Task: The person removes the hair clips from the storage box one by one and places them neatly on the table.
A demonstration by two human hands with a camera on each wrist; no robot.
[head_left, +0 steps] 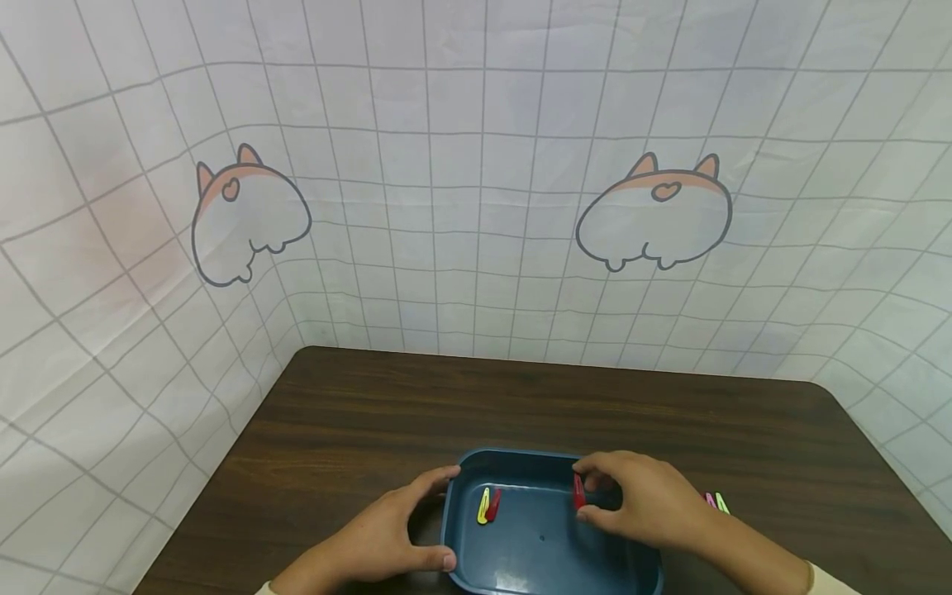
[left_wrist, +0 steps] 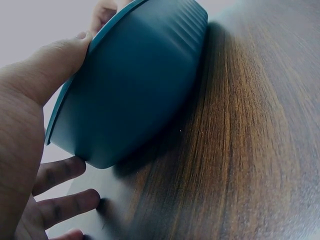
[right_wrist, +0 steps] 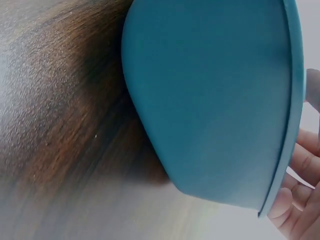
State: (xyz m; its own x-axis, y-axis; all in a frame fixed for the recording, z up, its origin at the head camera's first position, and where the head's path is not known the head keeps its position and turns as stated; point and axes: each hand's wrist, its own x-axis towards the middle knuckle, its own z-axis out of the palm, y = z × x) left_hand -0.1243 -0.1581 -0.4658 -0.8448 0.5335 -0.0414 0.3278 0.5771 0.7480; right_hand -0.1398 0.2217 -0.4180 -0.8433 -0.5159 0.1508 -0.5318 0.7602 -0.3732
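We see our left hand with its thumb on the rim of the tray, fingers spread beneath it over the table.

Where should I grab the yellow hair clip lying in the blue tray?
Pinch the yellow hair clip across its narrow width from straight above. It lies flat on the tray floor, close beside a red clip, so take its left side and upper end.
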